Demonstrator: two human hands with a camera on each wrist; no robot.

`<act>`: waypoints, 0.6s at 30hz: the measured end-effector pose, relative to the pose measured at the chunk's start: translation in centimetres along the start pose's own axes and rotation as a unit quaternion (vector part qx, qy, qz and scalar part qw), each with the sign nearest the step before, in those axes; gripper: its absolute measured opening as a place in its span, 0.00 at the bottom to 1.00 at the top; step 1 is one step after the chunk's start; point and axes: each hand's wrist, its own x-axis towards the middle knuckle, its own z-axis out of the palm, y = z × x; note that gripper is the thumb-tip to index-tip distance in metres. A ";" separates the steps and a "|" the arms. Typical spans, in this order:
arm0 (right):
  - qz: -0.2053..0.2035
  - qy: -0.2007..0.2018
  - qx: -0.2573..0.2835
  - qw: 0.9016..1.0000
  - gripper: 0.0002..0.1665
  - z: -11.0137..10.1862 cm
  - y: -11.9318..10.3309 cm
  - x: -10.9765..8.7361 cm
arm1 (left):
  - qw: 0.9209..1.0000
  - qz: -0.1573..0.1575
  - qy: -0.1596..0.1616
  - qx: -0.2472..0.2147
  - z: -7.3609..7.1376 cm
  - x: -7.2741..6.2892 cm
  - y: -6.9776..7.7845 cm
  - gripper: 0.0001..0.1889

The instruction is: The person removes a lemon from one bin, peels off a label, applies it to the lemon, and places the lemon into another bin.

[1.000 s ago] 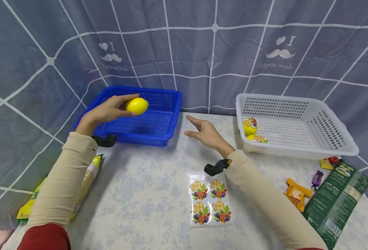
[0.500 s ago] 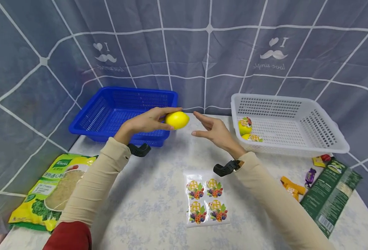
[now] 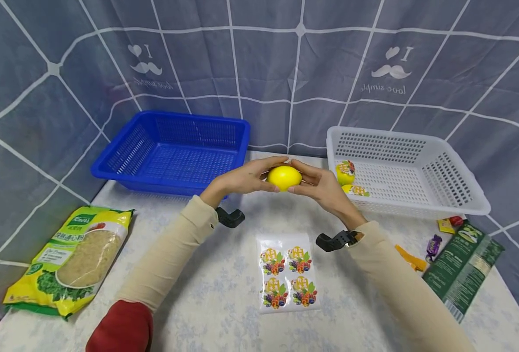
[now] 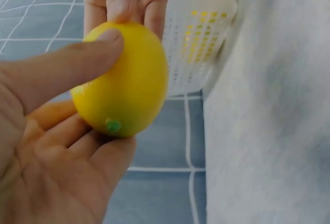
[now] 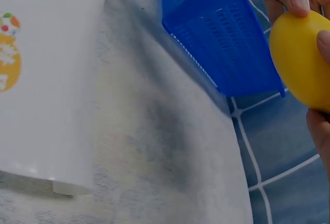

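Note:
A yellow lemon (image 3: 284, 178) is held up above the table between both hands. My left hand (image 3: 246, 177) grips it from the left, thumb across its near side and fingers behind, as the left wrist view shows on the lemon (image 4: 129, 85) with its green stem end. From the other side my right hand (image 3: 325, 188) pinches it with thumb and fingertips. In the right wrist view the lemon (image 5: 299, 59) is cut off by the frame edge. Below the hands lies a sheet of fruit stickers (image 3: 287, 273) on the table.
A blue basket (image 3: 171, 188) stands at the back left. The white basket (image 3: 417, 208) at the back right holds two stickered yellow fruits (image 3: 345, 172). A yellow Knorr bag (image 3: 70, 261) lies left; a green packet (image 3: 463, 269), purple candy (image 3: 433, 247) and orange wrapper (image 3: 411, 258) lie right.
My left hand has carried the lemon rightward from over the blue basket to my right hand. The right hand, earlier apart from it with spread fingers, now holds its right side.

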 end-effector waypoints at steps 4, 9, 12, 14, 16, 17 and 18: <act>0.013 0.045 -0.009 0.999 0.37 0.0 0.4 -0.6 | 0.999 0.001 0.048 0.000 1.1 0.4 -0.4 0.36; 0.027 0.076 -0.017 0.997 0.36 0.3 1.5 -0.8 | 0.991 -0.031 0.115 0.061 2.5 1.1 -1.2 0.30; 0.041 0.062 -0.047 0.996 0.35 0.5 2.3 -0.7 | 0.986 -0.059 0.128 0.093 3.4 1.4 -1.9 0.29; 0.055 0.053 -0.085 0.993 0.35 0.6 2.7 -0.6 | 0.983 -0.072 0.128 0.106 4.0 1.5 -2.6 0.29; 0.071 0.046 -0.126 0.988 0.35 0.7 3.2 -0.6 | 0.982 -0.083 0.124 0.113 4.6 1.6 -3.3 0.29; 0.079 0.042 -0.142 0.986 0.35 0.8 3.5 -0.7 | 0.982 -0.088 0.121 0.115 4.8 1.6 -3.7 0.29; 0.089 0.038 -0.150 0.984 0.35 0.8 3.7 -0.7 | 0.981 -0.093 0.118 0.120 5.1 1.6 -3.9 0.29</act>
